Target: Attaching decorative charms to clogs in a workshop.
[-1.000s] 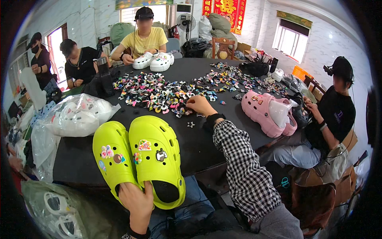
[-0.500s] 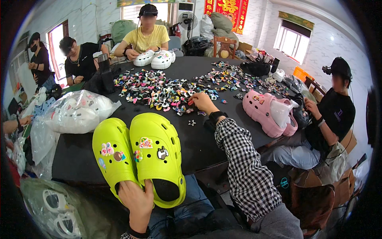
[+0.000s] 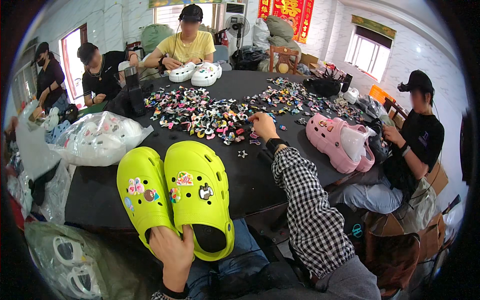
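My left hand (image 3: 171, 246) grips a pair of lime-green clogs by their heel openings, fingers inside the left clog (image 3: 145, 172) and thumb in the right clog (image 3: 197, 162). Colourful shoe charms are set in the holes of both toes, among them a brown round one (image 3: 150, 195) and a black-and-white one (image 3: 205, 191). At the near edge of a big heap of loose charms (image 3: 200, 112), my right hand (image 3: 263, 126) points downward with fingers bent together. Whatever is between its fingertips is hidden. A star-shaped charm (image 3: 242, 154) lies nearby on the black table (image 3: 270, 185).
Pink clogs (image 3: 327, 137) stand to the right, beside a seated person (image 3: 420, 135). A clear bag of white clogs (image 3: 100, 142) lies at left. Across the table, a person in yellow (image 3: 185, 50) handles white clogs (image 3: 207, 75). More bagged white shoes (image 3: 75, 270) are at lower left.
My right hand has shifted slightly right and farther along the heap; the red charm at its fingertips no longer shows there. My left hand and the lime-green clogs stay nearly still.
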